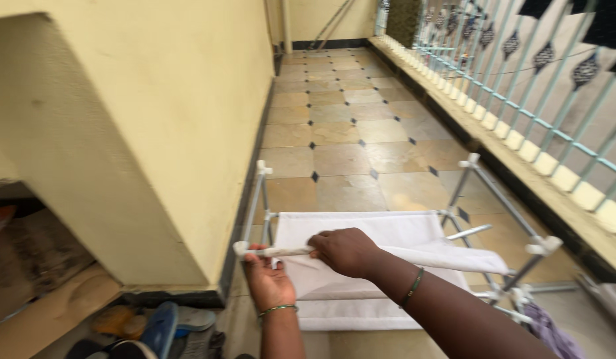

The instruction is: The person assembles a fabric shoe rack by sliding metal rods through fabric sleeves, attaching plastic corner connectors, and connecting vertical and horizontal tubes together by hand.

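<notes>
While the white cloth (pixel 361 256) is lying draped over the drying rack (pixel 501 199) beside the yellow wall (pixel 155 133), the left hand (pixel 268 282) is gripping the rack's thin grey rail (pixel 281 251) from below, and the right hand (pixel 344 251) is pressing the soft, smooth fabric's folded edge against it, fingers curled.

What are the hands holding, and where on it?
Both hands grip a white rack tube. The left hand holds it from below near the corner connector; the right hand closes over it from above, where the white fabric shelf begins.
</notes>
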